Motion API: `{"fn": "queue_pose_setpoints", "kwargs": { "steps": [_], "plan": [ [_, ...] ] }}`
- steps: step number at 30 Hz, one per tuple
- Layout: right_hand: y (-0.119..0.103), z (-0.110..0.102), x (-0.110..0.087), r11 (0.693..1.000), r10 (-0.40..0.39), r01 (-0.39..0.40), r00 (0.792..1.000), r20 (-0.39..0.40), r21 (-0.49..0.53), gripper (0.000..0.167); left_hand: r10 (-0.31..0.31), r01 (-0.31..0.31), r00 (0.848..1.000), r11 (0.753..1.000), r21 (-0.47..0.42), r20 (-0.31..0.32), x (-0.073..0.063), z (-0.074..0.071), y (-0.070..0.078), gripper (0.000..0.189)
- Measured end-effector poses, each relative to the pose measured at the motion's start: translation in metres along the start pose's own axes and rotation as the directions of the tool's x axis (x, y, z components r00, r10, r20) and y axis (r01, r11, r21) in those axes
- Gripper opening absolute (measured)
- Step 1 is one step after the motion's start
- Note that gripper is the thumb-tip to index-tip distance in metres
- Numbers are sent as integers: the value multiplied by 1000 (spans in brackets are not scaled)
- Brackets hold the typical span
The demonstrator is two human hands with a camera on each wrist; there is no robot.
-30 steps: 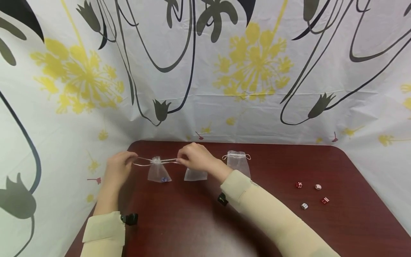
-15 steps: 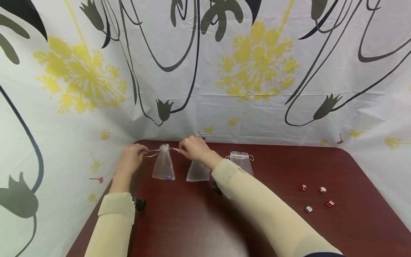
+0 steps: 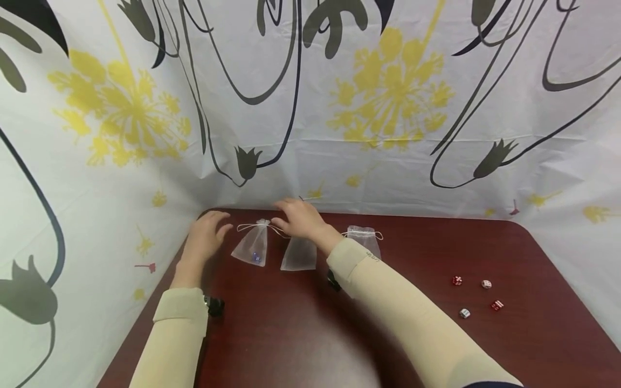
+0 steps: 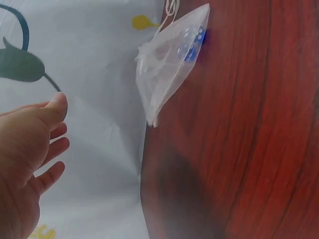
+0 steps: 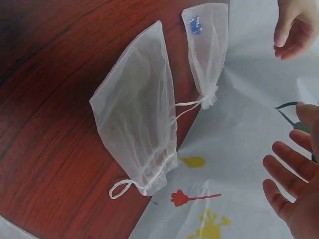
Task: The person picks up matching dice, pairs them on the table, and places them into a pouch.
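Note:
A small sheer white drawstring pouch (image 3: 248,247) lies at the table's back left, its neck gathered and cords spread to both sides. Blue dice (image 4: 190,54) show through its mesh in the left wrist view. My left hand (image 3: 204,237) is just left of this pouch, fingers loosely bent and holding nothing. On the other side my right hand (image 3: 302,218) hovers with fingers spread, nothing in them. Below the right hand lies a second sheer pouch (image 5: 137,99), flat, with no dice visible inside; its top is hidden by the hand in the head view.
A third sheer pouch (image 3: 363,237) lies right of the others, partly behind the right sleeve (image 3: 388,296). Two red dice (image 3: 497,305) and two white dice (image 3: 464,313) sit on the table's right side. A patterned cloth (image 3: 310,161) hangs along the back and left edges.
Both hands have let go of the cords they were pulling apart. The gathered pouch moved up and right, then settled tilted on the table. The fingers have opened.

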State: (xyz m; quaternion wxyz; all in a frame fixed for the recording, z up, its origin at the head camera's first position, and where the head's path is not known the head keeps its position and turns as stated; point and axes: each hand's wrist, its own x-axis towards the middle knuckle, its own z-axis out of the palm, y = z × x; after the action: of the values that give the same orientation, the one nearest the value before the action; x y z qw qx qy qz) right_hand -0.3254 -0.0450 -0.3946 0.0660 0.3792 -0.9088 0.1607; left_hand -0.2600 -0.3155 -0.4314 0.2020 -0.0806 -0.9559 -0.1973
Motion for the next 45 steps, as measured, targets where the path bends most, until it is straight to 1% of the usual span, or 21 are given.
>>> {"fn": "queue_pose_setpoints", "kwargs": {
  "steps": [3,6,11,14,19,21,24,27,31,34,41,45],
  "plan": [
    [-1,1,-4,1000,10,-10,1000,9,-4,46,-5,5,1000,1000,-4,28,-2,8,5,30],
    [-2,2,-7,1000,27,-27,1000,0,-16,47,5,-5,999,1000,-22,33,-2,16,13,30],
    [-1,1,-20,995,92,-93,996,-22,-37,50,50,-46,997,996,-78,51,-1,28,34,31],
    [3,-3,-34,994,105,-107,994,-41,-29,50,67,-56,993,992,-114,94,-4,31,48,33],
    [15,-11,-64,992,121,-122,991,-49,-19,52,73,-49,985,988,-150,156,-10,34,65,38],
    [21,-15,-76,992,125,-125,991,-53,-7,52,75,-50,983,987,-150,167,-12,34,71,39],
    [30,-21,-94,994,107,-107,991,-84,11,51,96,-72,981,987,-142,169,-15,34,78,39],
    [39,-27,-110,996,84,-85,989,-120,-2,50,120,-98,980,986,-138,161,-19,33,84,39],
    [47,-36,-129,997,73,-77,984,-165,-19,50,133,-112,978,985,-134,160,-25,33,89,38],
    [53,-41,-143,996,83,-89,979,-185,-22,49,143,-124,977,985,-122,158,-29,35,91,37],
    [68,-49,-176,992,114,-125,967,-229,-30,49,195,-183,973,978,-105,127,-35,40,100,34],
    [74,-52,-195,990,121,-134,958,-258,-34,49,205,-188,968,974,-123,147,-39,46,102,34]
  ]
}}
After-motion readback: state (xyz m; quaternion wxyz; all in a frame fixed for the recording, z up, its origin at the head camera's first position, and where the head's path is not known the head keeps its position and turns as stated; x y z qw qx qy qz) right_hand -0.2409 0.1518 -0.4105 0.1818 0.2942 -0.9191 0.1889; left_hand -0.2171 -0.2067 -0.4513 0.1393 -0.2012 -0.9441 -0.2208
